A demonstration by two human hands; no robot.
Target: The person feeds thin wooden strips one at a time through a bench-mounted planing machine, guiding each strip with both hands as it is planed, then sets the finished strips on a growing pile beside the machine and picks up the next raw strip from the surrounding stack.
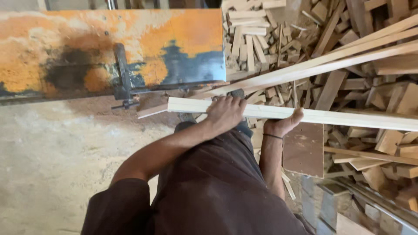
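I hold a long pale wooden plank level in front of me, running from the middle of the view out past the right edge. My left hand grips over its top near the left end. My right hand cups it from below, a thin band on that wrist. Two more long pale strips lie slanted above it, across the scrap pile. My dark clothing fills the lower middle.
An orange, worn metal machine table with a black clamp stands at the upper left. A heap of short wood offcuts covers the right side. A brown board lies by my right arm. Dusty concrete floor lies at the left.
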